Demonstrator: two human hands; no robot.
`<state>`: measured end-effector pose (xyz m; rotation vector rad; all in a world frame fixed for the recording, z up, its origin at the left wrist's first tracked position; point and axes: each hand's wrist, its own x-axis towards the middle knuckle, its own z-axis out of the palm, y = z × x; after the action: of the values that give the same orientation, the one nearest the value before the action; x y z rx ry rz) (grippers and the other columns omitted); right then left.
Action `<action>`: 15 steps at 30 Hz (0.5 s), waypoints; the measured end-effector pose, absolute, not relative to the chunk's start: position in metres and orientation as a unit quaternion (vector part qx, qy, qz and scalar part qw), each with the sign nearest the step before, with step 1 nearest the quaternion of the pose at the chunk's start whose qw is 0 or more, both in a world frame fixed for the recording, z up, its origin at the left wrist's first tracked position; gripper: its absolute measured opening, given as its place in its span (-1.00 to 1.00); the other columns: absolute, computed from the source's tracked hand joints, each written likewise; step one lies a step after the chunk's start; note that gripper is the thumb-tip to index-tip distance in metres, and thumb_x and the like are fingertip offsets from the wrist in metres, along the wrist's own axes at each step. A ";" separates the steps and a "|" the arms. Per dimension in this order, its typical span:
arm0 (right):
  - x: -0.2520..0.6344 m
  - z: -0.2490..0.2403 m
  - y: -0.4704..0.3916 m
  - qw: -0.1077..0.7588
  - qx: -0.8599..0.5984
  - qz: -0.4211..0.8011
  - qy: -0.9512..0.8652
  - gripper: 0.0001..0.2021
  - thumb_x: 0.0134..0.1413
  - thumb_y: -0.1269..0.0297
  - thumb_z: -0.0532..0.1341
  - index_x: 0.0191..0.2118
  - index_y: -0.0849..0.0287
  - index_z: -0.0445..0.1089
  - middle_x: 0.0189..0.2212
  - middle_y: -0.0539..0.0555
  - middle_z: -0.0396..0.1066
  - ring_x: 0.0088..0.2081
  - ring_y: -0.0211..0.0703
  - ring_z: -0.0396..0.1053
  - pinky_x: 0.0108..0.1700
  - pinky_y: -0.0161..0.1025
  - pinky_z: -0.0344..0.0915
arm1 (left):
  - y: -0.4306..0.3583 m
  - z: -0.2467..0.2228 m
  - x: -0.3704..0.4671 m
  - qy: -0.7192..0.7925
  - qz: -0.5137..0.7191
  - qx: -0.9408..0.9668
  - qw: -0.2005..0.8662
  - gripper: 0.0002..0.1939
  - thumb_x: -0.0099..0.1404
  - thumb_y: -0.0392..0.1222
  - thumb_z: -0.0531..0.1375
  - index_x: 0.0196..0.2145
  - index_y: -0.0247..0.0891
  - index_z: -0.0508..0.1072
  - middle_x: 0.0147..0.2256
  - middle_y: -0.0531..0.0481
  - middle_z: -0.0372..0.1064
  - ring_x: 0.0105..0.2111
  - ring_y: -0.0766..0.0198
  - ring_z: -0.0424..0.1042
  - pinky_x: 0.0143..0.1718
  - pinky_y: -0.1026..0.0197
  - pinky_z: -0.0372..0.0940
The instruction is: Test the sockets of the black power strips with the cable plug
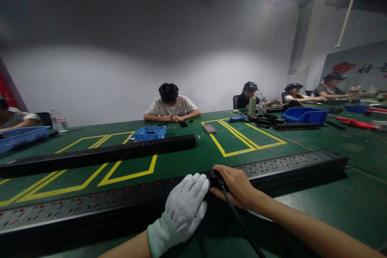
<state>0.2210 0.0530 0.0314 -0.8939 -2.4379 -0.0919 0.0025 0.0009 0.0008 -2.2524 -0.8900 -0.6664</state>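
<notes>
Left hand (186,205) gloved in pale grey, back upward, fingers together, pointing away. Right hand (232,185) bare, fingers curled toward the left one; its forearm slants in from near right.

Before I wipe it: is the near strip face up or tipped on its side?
Face up. The strip shows slots and red dots along its top, on either side of the hands.

A pale grey knitted glove with green-edged cuff, left hand (186,205).
</notes>
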 end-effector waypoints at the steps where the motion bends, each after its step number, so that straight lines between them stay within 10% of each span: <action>1: 0.221 0.031 0.053 0.268 -0.331 -0.034 -0.904 -0.61 0.09 0.11 0.16 -0.03 0.21 0.15 -0.22 0.16 0.37 -0.20 -0.08 0.37 -0.20 -0.21 0.27 | 0.001 0.001 0.003 -0.337 -0.253 -0.852 0.309 -0.47 0.26 -0.26 0.02 0.19 -0.36 0.11 0.18 -0.12 0.07 0.18 0.06 0.04 0.14 -0.03 0.13; 15: 0.221 0.029 0.055 0.266 -0.336 -0.033 -0.903 -0.60 0.07 0.12 0.17 -0.03 0.21 0.15 -0.23 0.15 0.37 -0.22 -0.08 0.37 -0.21 -0.22 0.26 | 0.001 0.000 0.003 -0.333 -0.258 -0.853 0.308 -0.47 0.26 -0.25 0.01 0.18 -0.36 0.12 0.16 -0.14 0.10 0.17 0.06 0.06 0.14 -0.02 0.13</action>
<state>0.2210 0.0547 0.0290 -0.9083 -2.4381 -0.0887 0.0026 0.0013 0.0003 -2.2551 -0.8803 -0.6826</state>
